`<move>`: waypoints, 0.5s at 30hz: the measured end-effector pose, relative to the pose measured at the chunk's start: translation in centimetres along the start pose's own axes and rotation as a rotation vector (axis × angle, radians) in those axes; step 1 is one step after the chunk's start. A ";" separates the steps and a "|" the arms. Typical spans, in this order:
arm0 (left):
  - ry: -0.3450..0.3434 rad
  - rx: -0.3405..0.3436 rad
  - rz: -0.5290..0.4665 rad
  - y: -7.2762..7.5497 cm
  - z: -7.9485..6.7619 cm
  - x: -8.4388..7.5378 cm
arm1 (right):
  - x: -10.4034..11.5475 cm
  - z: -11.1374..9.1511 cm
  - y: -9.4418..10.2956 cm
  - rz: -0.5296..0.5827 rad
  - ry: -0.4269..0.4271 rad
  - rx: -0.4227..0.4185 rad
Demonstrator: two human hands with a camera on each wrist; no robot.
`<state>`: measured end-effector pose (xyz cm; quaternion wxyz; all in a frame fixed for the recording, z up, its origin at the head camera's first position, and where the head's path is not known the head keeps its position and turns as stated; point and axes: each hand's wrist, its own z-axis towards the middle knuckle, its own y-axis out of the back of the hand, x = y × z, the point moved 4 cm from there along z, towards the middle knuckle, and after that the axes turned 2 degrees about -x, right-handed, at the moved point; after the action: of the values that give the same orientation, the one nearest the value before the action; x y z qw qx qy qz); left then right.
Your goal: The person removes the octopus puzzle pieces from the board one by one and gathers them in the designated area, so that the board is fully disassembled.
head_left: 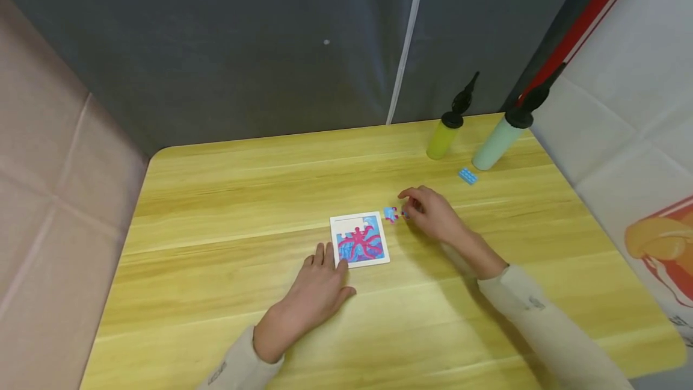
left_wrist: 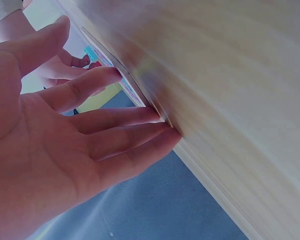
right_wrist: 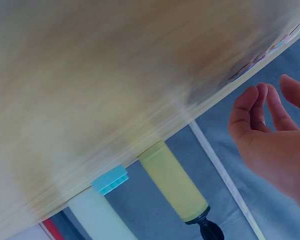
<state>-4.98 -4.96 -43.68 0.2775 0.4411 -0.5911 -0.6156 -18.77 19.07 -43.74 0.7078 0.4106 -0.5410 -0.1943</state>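
A small square jigsaw puzzle with a white frame (head_left: 385, 245) lies on the table, showing a pink octopus on blue. Its upper left part is bare white. My left hand (head_left: 316, 286) rests at the frame's lower left corner, fingers extended; the left wrist view shows the fingertips (left_wrist: 152, 114) at its edge. Just right of the frame lies a loose puzzle piece (head_left: 390, 214). My right hand (head_left: 432, 214) hovers beside it, fingers loosely bent, partly covering another piece (head_left: 405, 213). In the right wrist view, nothing shows between the fingers of the right hand (right_wrist: 270, 135).
A blue toy brick (head_left: 468, 176) lies beyond my right hand. Behind it stand a yellow-green hand pump (head_left: 442, 140) and a pale green one (head_left: 497, 145), both with black nozzles. A grey curtain (head_left: 243, 53) hangs along the wooden table's (head_left: 216, 197) far edge.
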 end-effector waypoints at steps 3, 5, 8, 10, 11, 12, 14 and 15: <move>0.002 0.003 -0.004 0.0 0.0 0.0 | 0.5 0.0 -0.4 -0.002 0.011 0.017; 0.004 0.006 -0.008 0.0 0.0 0.0 | 1.0 0.0 -0.7 0.001 0.028 0.036; 0.006 0.005 -0.011 -0.1 -0.1 0.1 | 1.7 -0.1 -1.2 -0.004 0.063 0.058; 0.004 -0.001 -0.009 0.0 -0.1 0.1 | 2.2 -0.1 -1.5 -0.005 0.081 0.074; 0.002 -0.003 -0.006 0.0 -0.1 0.1 | 2.4 -0.1 -1.6 -0.006 0.091 0.080; 0.001 -0.006 -0.003 0.0 0.0 0.1 | 2.6 -0.2 -1.7 -0.010 0.100 0.087; -0.001 -0.009 0.001 0.0 0.0 0.1 | 3.0 -0.2 -2.0 -0.010 0.114 0.104; -0.001 -0.008 0.003 0.0 0.0 0.1 | 3.2 -0.3 -2.2 -0.013 0.119 0.114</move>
<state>-4.99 -5.07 -43.69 0.2800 0.4388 -0.5893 -0.6179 -17.06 15.55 -43.51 0.7131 0.4644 -0.5054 -0.1431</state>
